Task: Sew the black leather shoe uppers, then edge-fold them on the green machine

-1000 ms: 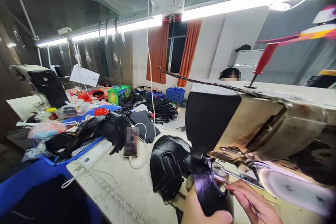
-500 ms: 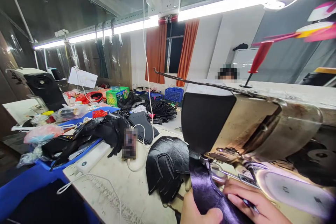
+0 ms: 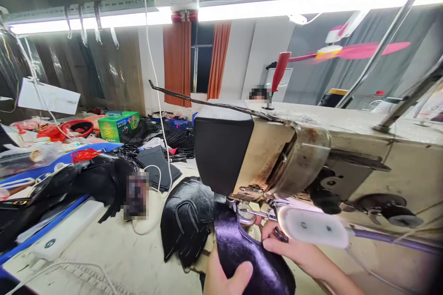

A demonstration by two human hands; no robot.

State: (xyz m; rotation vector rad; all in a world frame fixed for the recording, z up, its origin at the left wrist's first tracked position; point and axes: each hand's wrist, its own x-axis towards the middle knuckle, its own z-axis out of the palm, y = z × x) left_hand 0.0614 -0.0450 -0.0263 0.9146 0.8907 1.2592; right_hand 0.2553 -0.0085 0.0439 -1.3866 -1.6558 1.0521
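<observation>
A glossy black leather piece (image 3: 247,249) with a curved right edge lies under the needle area of a sewing machine (image 3: 221,147). My left hand (image 3: 226,274) is closed on its near left side, thumb on top. At the curved edge, my right hand (image 3: 284,244) pinches the leather with its thumb uppermost; a small dark tool (image 3: 279,234) is tucked in its fingers, its kind unclear. The right fingertips are partly hidden behind the machine's foot and the lamp. Joined black leather pieces with slits (image 3: 188,216) rest on the table left of the needle.
A lit white lamp (image 3: 313,227) hangs just above my right hand. A phone (image 3: 136,196) with a white cable, a white power bank (image 3: 69,228) and black leather stacks (image 3: 157,166) lie to the left. A red-handled screwdriver (image 3: 280,71) stands on the machine top.
The view has turned right, so everything sits further left and more of the machine shows. My right thumb now rests on the leather's edge. Both hands remain at the leather.
</observation>
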